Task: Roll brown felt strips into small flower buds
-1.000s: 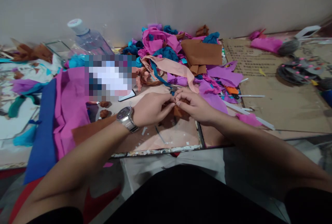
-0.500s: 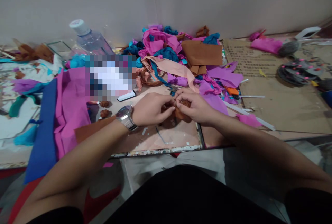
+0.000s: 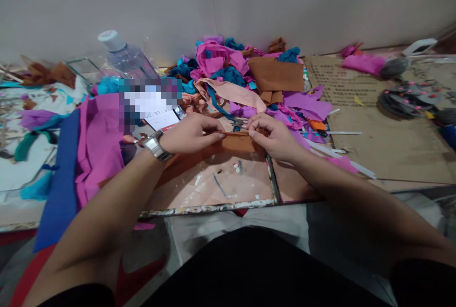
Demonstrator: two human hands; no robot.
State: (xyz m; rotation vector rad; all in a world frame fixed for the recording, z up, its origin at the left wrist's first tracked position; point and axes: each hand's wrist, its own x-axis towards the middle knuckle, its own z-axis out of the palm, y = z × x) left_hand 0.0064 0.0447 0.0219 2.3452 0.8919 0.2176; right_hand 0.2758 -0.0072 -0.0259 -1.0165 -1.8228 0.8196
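My left hand [image 3: 190, 134] and my right hand [image 3: 272, 135] each pinch one end of a brown paper strip [image 3: 237, 142], stretched flat between them over a pink board [image 3: 213, 188]. A silver wristwatch [image 3: 156, 145] is on my left wrist. Just behind the hands lies a heap of crumpled paper scraps [image 3: 231, 74] in pink, purple, teal and brown.
A clear plastic bottle [image 3: 123, 55] lies at the back left. Magenta and blue sheets [image 3: 89, 145] cover the left side. Cardboard [image 3: 384, 131] spreads to the right, with white strips [image 3: 342, 132] and a dark ring of pins [image 3: 406, 98]. A wall stands close behind.
The hands were bunched together on a crumpled brown piece; they have moved apart and slightly away from me, and the brown paper is now pulled out into a flat strip.
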